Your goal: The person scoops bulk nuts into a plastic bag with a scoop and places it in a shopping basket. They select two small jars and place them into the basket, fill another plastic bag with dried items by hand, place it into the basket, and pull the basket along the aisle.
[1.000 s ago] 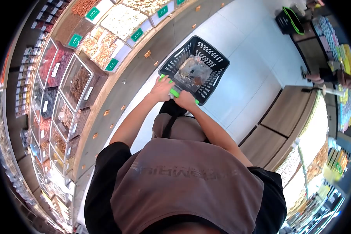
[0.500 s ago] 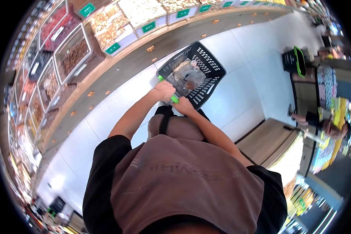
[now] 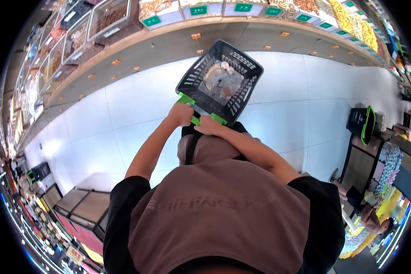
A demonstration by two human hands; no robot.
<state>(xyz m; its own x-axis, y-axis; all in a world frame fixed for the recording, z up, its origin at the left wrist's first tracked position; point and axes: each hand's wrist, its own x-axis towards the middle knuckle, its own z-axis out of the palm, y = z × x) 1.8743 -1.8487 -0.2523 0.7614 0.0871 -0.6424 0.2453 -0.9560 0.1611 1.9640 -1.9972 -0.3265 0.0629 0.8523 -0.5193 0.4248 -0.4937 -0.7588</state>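
In front of me is a black shopping basket (image 3: 243,55) with slotted walls and a green handle. My left hand (image 3: 181,114) is closed round the handle's left part. Close beside it, my right hand (image 3: 208,124) is closed on the handle further right. Clear plastic bags (image 3: 223,81) lie inside the basket, one with pale brownish contents. The basket is tilted in my view, with its open top facing me.
A long counter (image 3: 228,34) with bins of dried goods curves across the top. At the right stand another black basket (image 3: 358,119) with a green rim and a person (image 3: 370,217) beside colourful goods. A wooden display unit (image 3: 82,205) is at the lower left.
The view has turned to the right, so the counter now runs across the top and more floor shows at left. Both hands still hold the handle, whose green ends now show more.
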